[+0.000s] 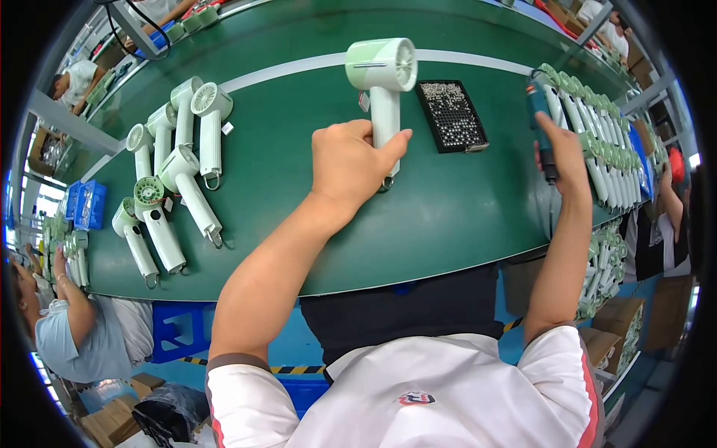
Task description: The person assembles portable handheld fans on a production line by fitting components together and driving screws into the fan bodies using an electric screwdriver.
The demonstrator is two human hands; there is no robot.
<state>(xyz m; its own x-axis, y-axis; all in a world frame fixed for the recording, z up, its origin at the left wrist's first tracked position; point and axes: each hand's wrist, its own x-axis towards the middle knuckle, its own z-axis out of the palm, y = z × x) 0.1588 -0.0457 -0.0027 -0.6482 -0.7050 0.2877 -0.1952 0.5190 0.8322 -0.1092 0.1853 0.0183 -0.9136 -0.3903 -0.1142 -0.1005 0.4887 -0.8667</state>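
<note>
My left hand [345,163] is closed around the white handle of a handheld fan [382,69], which stands upright with its pale green, round head on top and a small loop at the handle's foot. At the right, my right hand [565,155] grips an electric screwdriver [536,104], teal and black, its tip end pointing down toward me. Between the two hands lies a black tray [432,112] holding many small metal screws in a grid of holes.
Several like fans [179,168] lie in a group on the left of the green table [299,246]. Rows of fans [597,134] fill the right end. Blue bins [86,203] stand far left. A co-worker [82,328] sits left; others are farther off.
</note>
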